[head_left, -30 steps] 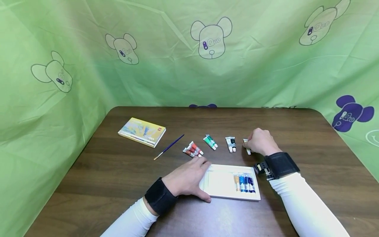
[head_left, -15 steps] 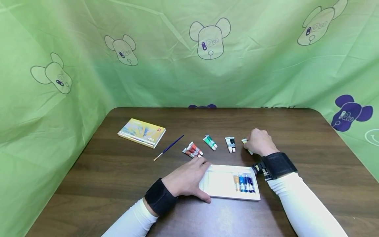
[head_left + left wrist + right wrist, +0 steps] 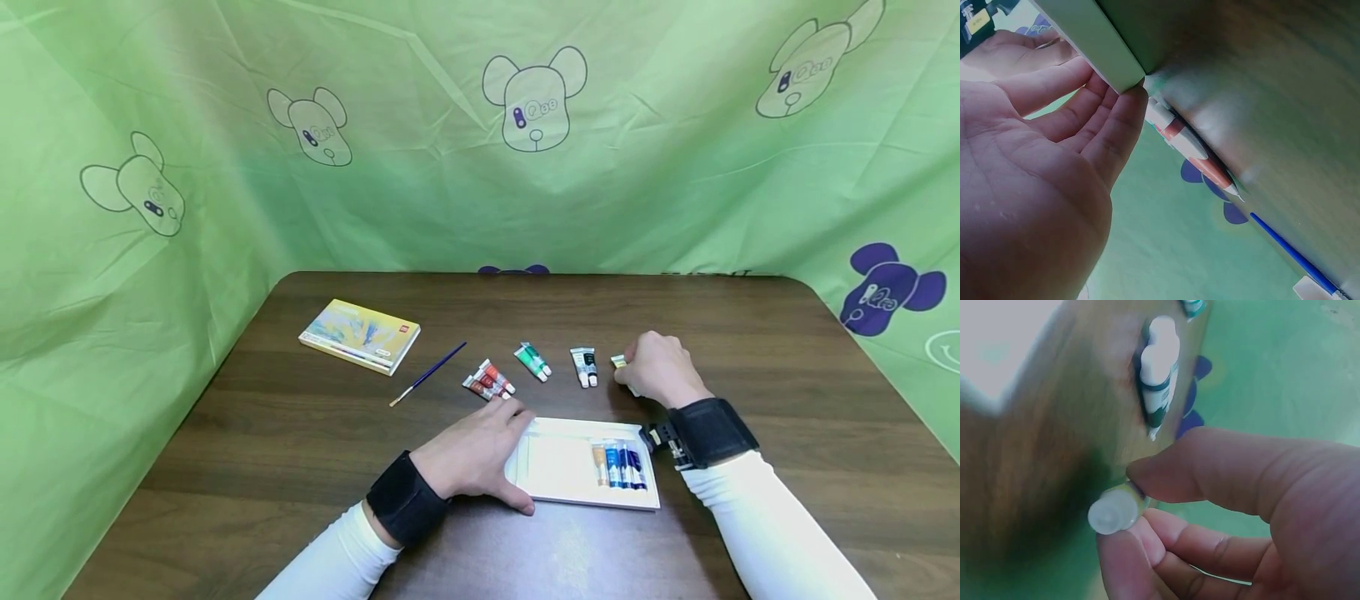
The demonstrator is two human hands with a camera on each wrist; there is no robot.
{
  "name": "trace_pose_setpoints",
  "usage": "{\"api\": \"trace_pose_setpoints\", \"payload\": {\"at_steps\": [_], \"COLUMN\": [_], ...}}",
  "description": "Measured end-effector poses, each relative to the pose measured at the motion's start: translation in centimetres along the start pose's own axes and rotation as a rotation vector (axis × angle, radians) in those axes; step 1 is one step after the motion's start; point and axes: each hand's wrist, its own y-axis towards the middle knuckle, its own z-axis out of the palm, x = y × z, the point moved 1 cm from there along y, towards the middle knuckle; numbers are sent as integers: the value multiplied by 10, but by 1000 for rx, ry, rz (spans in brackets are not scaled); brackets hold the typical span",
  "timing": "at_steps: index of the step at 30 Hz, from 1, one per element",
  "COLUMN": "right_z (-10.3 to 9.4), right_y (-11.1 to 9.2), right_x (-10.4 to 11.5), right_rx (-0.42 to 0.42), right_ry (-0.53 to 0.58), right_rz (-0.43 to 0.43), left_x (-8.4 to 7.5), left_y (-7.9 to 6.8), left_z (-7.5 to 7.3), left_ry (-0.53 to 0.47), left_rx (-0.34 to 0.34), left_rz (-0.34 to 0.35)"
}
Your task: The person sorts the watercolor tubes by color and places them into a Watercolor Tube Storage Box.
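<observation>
Paint tube [image 3: 1115,510], seemingly yellow, in right hand's [image 3: 660,367] pinch; left hand [image 3: 474,452] outstretched against tray [image 3: 558,467].

From my end I see a white tray [image 3: 562,471], a yellow-orange tube [image 3: 601,464], blue tubes [image 3: 614,464] and a white-capped, yellowish tube [image 3: 1114,512]. I make out red tubes [image 3: 497,374], green tubes [image 3: 531,361], a blue-handled brush [image 3: 442,361], a yellow box [image 3: 363,332] with blue strokes, black wristbands [image 3: 407,497], white sleeves [image 3: 330,557], brown wood-grained surface [image 3: 262,467] and green cloth [image 3: 412,217] printed with dark-outlined, mouse-like heads [image 3: 536,107].

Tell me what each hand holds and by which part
The right hand pinches a paint tube near its cap; the left hand holds the white tray by its left end.
</observation>
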Motion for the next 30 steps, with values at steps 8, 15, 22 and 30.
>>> {"api": "trace_pose_setpoints", "payload": {"at_steps": [8,15,22,30], "right_z": [0,2,7,20], "right_y": [-22,-43,-65,-90], "right_x": [7,14,26,40], "right_rx": [-57,-97,-128,-146], "right_ry": [80,106,131,130], "right_rz": [-51,-95,-160,-201], "left_x": [-1,-1,0,0], "left_y": [-1,-1,0,0], "left_z": [0,0,0,0], "left_ry": [8,18,16,12], "left_rx": [-10,-18,-6,-18], "left_rz": [4,6,0,13]}}
